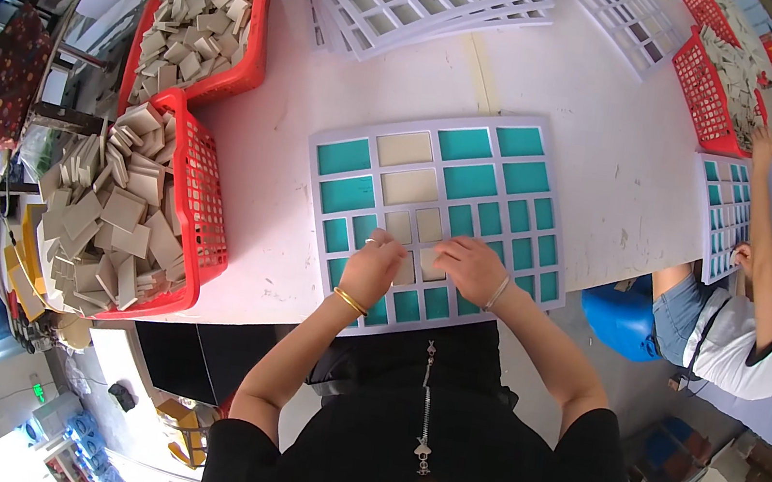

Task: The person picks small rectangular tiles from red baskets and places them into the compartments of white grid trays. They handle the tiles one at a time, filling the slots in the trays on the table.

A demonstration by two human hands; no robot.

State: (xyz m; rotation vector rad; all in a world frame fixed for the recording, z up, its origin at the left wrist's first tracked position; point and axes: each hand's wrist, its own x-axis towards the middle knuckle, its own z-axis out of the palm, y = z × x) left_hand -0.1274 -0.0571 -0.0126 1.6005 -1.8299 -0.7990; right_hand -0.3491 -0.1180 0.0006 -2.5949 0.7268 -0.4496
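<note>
In front of me a white grid frame lies on the table, its compartments showing teal panels and, down the middle columns, several beige tiles. My left hand is over the lower middle of the frame, fingers curled together by a beige tile; whatever is between them is hidden. Just to its right, my right hand has its fingers bent and closed together, the tips at the edge of another beige tile. My fingers partly cover both tiles.
Red baskets of loose beige tiles, one nearer and one farther, stand at left. Stacked white grid frames lie at the back of the white table. At right, a co-worker reaches to a red basket beside another frame.
</note>
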